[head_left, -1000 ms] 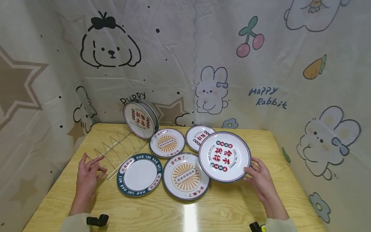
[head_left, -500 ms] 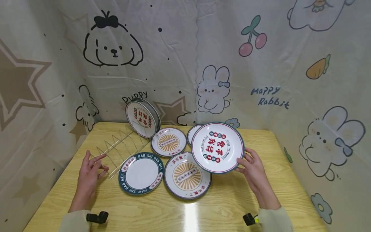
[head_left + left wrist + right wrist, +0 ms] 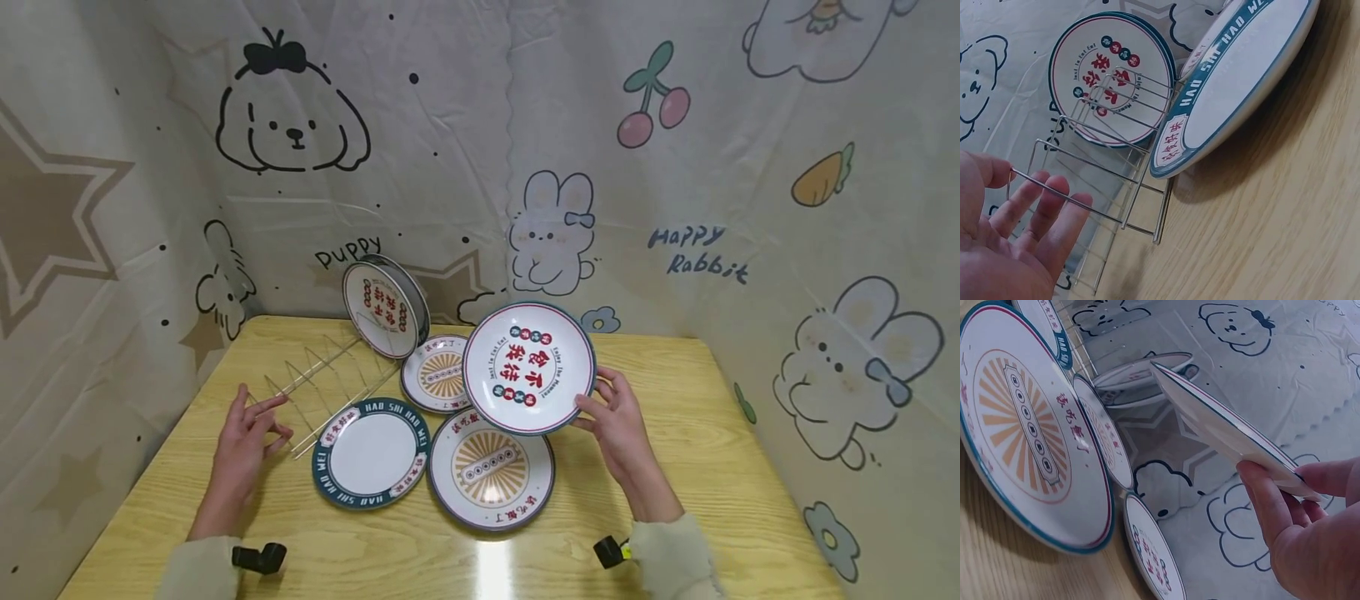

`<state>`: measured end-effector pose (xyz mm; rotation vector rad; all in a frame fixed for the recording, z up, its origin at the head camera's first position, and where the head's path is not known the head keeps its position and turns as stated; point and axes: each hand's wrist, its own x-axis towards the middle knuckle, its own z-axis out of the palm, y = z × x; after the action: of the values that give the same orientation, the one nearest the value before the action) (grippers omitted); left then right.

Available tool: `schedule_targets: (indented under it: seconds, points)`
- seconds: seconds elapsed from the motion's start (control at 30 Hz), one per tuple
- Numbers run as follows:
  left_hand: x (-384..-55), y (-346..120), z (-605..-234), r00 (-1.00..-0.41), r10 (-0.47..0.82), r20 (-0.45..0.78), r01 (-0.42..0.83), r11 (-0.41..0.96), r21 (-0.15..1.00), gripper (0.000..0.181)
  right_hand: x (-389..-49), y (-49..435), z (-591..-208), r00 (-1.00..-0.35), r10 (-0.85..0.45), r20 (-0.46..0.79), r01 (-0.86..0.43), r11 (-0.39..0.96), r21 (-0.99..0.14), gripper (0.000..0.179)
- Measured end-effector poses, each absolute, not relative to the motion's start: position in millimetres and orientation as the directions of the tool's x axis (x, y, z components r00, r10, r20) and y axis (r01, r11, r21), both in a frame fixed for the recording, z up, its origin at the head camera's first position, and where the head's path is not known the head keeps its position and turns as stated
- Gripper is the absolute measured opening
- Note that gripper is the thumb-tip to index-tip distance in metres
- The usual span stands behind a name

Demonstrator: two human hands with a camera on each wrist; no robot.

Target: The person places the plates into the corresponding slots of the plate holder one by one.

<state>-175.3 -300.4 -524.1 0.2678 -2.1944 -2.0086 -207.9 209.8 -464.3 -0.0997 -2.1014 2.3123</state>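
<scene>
My right hand (image 3: pixel 618 429) pinches the right rim of a white plate (image 3: pixel 525 367) with red lettering and a green rim. The plate is raised and tilted above the others; in the right wrist view it appears nearly edge-on. With its fingers at the near end of a wire dish rack (image 3: pixel 1104 215), my left hand (image 3: pixel 243 450) holds the end wire. At the rack's far end stand upright plates (image 3: pixel 382 308). A green-banded plate (image 3: pixel 371 454) lies close beside the rack. To its right is a large sunburst plate (image 3: pixel 491 475), partly covered by the raised one.
A smaller sunburst plate (image 3: pixel 431 375) lies behind, partly hidden by the raised plate. A small lettered plate (image 3: pixel 1150 550) shows in the right wrist view. Printed cloth (image 3: pixel 450 125) hangs around the wooden table (image 3: pixel 712 500).
The right hand has carried its plate left and a little farther back. My left hand and the rack, with its upright plates, have shifted right. Nearby plates have moved slightly.
</scene>
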Motion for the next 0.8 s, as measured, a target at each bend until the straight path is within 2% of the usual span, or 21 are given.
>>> schedule_targets:
  seconds: [0.17,0.33,0.5,0.8]
  points:
    - [-176,-299,-525,-0.978,-0.209,0.008,-0.016,0.112,0.994,0.073,-208,193,-468,-0.999,0.051,0.003,-0.009,-0.121,-0.993,0.055]
    - [-177,-299,-525,-0.978,-0.207,0.003,-0.025,0.137,0.990,0.073,-208,175,-471,-1.000,0.019,0.020,-0.022,-0.125,-0.992,0.066]
    - [-177,-299,-525,-0.977,-0.213,-0.012,-0.043,0.142,0.989,0.073,-209,157,-473,-0.999,-0.039,-0.035,0.041,-0.162,-0.986,0.071]
    - [-178,-298,-524,-0.974,-0.225,-0.010,-0.050,0.172,0.984,0.073,-209,136,-480,-0.983,-0.145,-0.110,0.146,-0.261,-0.954,0.068]
